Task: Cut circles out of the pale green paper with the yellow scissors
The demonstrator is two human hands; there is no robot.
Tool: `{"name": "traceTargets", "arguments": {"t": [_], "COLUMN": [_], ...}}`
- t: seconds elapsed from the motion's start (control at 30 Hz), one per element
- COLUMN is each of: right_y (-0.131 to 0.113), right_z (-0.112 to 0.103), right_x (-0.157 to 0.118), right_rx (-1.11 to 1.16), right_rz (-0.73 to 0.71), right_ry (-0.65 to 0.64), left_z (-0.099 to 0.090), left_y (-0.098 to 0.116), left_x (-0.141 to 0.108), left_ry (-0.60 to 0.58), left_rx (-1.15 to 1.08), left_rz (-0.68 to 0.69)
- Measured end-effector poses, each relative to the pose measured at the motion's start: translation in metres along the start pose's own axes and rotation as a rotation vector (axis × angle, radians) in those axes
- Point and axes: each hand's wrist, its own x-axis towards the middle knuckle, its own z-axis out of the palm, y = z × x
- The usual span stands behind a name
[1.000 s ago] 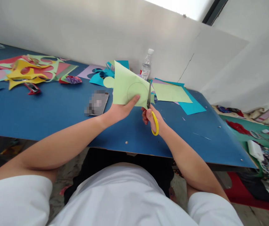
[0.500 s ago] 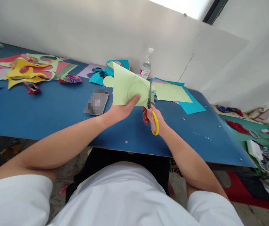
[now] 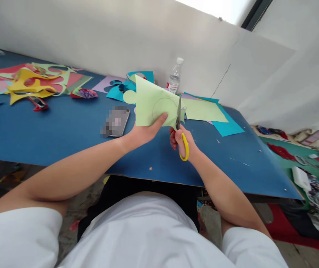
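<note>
My left hand (image 3: 151, 129) grips a pale green sheet of paper (image 3: 145, 98) from below, its thumb lying over a pencil-drawn circle and the other fingers hidden behind. In my right hand (image 3: 180, 139) is a pair of scissors (image 3: 185, 147) with yellow handles, blades pointing up along the paper's right edge, just right of the circle. A thin offcut of the paper (image 3: 183, 113) shows on the far side of the blades. Both hands are above the blue table (image 3: 78, 145). A pale green paper circle (image 3: 129, 97) lies behind the sheet's left edge.
A smartphone (image 3: 119, 122), partly pixelated, lies left of my hands. Behind stand a plastic bottle (image 3: 174, 79) and blue cut paper (image 3: 116, 93). Pale green (image 3: 204, 109) and blue sheets (image 3: 229, 127) lie right. Colourful scraps (image 3: 31, 83) and a stapler-like red tool (image 3: 39, 105) lie left.
The offcut right of the blades now stands farther out from the sheet. The paper and both hands have shifted very slightly right in view; both grips stay the same.
</note>
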Motion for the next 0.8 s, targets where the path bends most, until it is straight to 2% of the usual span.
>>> {"name": "traceTargets", "arguments": {"t": [0.23,0.53,0.8], "right_y": [-0.002,0.002,-0.001], "right_z": [0.001,-0.001,-0.003], "right_x": [-0.001,0.000,0.000], "right_rx": [0.004,0.083,0.098], "right_rz": [-0.022,-0.057,-0.069], "right_ry": [0.008,0.038,0.030], "left_z": [0.000,-0.002,-0.004], "left_y": [0.002,0.020,0.021], "left_x": [-0.001,-0.005,-0.004], "left_ry": [-0.023,-0.017,-0.029], "left_rx": [0.000,0.120,0.137], "left_rz": [0.003,-0.070,-0.072]}}
